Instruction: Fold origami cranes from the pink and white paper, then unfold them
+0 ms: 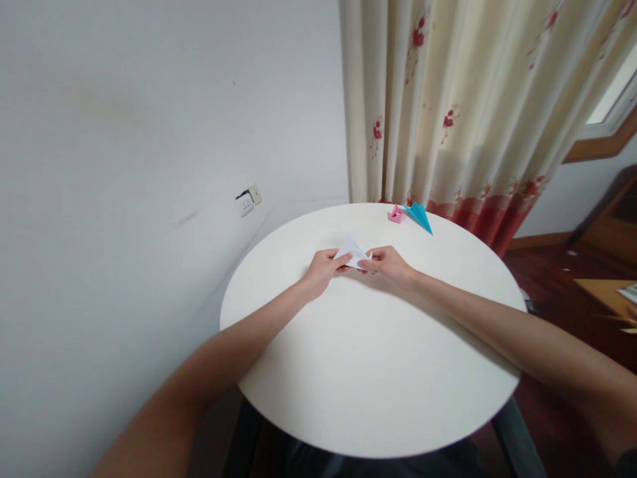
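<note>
On the round white table, a little beyond its middle, both hands meet over a folded piece of white paper. The left hand comes in from the left side of the table and pinches the paper's left edge, thumb on top and fingers curled beneath. The right hand comes in from the right side and pinches the right edge in the same way, its thumb pressed down on the sheet. Both hands are closed on the paper (no gap shows between fingertips and sheet). The paper is folded into a small pointed shape, its tip aimed toward the far edge of the table; whether its underside touches the tabletop or is lifted just above it cannot be told.

At the far edge of the table, well apart from the hands, lie two other folded pieces: a small pink paper shape and, touching or just beside it on its right, a blue paper plane with its nose pointing back toward the near right of the table.

Behind the table hangs a cream curtain with red flowers, and to the table's left a white wall carries a socket.
</note>
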`<action>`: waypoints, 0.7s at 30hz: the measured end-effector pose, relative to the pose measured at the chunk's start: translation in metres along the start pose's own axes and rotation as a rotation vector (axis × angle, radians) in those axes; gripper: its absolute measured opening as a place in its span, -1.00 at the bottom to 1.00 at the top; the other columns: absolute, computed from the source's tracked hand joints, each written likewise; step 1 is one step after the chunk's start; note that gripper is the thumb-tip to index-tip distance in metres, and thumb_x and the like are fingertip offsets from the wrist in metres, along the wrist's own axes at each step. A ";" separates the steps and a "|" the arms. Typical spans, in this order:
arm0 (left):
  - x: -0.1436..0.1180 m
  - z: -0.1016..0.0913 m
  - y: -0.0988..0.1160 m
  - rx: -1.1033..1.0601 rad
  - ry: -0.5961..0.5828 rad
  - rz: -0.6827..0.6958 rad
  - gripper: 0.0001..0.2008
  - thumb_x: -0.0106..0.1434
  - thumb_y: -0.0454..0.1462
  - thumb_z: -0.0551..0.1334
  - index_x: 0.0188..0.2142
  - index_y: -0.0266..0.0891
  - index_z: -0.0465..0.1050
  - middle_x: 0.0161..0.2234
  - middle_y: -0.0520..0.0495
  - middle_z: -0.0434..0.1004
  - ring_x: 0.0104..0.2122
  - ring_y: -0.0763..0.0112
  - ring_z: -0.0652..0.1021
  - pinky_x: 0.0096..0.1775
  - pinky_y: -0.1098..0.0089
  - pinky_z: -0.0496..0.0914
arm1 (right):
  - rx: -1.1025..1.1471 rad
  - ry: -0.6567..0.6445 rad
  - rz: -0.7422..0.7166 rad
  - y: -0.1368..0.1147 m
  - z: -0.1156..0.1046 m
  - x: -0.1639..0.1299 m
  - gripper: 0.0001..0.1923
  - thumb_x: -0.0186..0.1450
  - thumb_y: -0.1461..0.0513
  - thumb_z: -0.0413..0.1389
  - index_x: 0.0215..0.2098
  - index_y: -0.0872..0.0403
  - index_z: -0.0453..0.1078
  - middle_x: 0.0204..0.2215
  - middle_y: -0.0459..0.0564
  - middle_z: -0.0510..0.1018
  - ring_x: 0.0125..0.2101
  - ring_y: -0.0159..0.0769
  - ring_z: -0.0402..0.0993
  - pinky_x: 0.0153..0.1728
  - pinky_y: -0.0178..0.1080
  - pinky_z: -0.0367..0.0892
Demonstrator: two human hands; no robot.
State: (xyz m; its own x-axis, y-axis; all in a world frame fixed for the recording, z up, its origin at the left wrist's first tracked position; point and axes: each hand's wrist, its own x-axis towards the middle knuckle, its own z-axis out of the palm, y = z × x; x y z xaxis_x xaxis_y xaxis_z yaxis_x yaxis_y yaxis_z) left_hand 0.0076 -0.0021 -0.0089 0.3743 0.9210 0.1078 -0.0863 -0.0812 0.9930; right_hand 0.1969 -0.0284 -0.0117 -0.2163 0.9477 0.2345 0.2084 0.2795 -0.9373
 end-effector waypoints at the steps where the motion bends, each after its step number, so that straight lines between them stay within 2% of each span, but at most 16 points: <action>1: 0.000 0.000 0.000 -0.037 0.001 0.001 -0.62 0.01 -0.09 0.41 -0.29 -0.36 0.55 -0.27 -0.16 0.58 -0.32 0.39 0.53 -0.22 0.38 0.39 | 0.018 -0.006 0.007 -0.001 -0.001 0.000 -0.70 0.11 0.07 0.20 -0.50 0.17 0.47 -0.57 -0.04 0.51 -0.56 -0.43 0.29 -0.50 -0.33 0.15; 7: 0.000 -0.001 0.002 -0.061 -0.035 -0.039 -0.61 0.03 -0.13 0.41 -0.20 -0.33 0.51 -0.20 -0.18 0.57 -0.25 0.37 0.55 -0.14 0.35 0.39 | 0.026 0.071 -0.014 -0.006 -0.002 -0.001 -0.70 0.08 0.06 0.23 -0.56 0.15 0.42 -0.61 -0.05 0.50 -0.60 -0.44 0.27 -0.55 -0.33 0.16; 11: 0.000 -0.002 0.001 -0.020 -0.021 -0.067 -0.56 0.00 -0.16 0.43 -0.14 -0.31 0.50 -0.17 -0.19 0.58 -0.24 0.37 0.55 -0.14 0.35 0.39 | 0.101 0.169 -0.019 -0.004 -0.004 0.001 -0.70 0.05 0.05 0.26 -0.51 0.14 0.45 -0.60 -0.07 0.48 -0.60 -0.44 0.27 -0.57 -0.34 0.17; 15: 0.001 -0.003 -0.001 0.015 -0.078 -0.072 -0.51 -0.01 -0.16 0.44 -0.08 -0.29 0.50 -0.10 -0.21 0.56 -0.20 0.32 0.55 -0.13 0.32 0.40 | 0.161 0.241 -0.036 0.000 -0.006 0.004 -0.66 0.06 0.02 0.24 -0.52 0.15 0.44 -0.63 -0.09 0.42 -0.60 -0.45 0.23 -0.58 -0.34 0.12; 18: 0.001 -0.006 0.002 0.013 -0.100 -0.028 -0.49 0.02 -0.12 0.41 -0.05 -0.28 0.50 -0.12 -0.20 0.57 -0.22 0.31 0.55 -0.13 0.30 0.42 | 0.103 0.237 -0.052 0.001 -0.007 0.006 -0.63 0.08 -0.01 0.22 -0.55 0.15 0.43 -0.65 -0.09 0.41 -0.62 -0.46 0.19 -0.59 -0.34 0.08; 21: 0.001 -0.012 0.007 0.075 -0.131 -0.016 -0.51 0.03 -0.08 0.40 -0.11 -0.33 0.55 -0.21 -0.21 0.60 -0.30 0.30 0.56 -0.18 0.29 0.44 | 0.028 0.179 -0.064 0.002 -0.007 0.006 -0.61 0.09 -0.03 0.20 -0.58 0.14 0.41 -0.66 -0.11 0.40 -0.63 -0.47 0.16 -0.58 -0.34 0.07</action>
State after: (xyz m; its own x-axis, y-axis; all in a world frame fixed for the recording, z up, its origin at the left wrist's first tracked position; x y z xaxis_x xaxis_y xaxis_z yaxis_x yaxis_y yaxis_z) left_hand -0.0038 0.0033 -0.0025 0.4925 0.8653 0.0930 -0.0123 -0.1000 0.9949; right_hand 0.2028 -0.0210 -0.0098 -0.0549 0.9413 0.3332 0.1726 0.3376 -0.9253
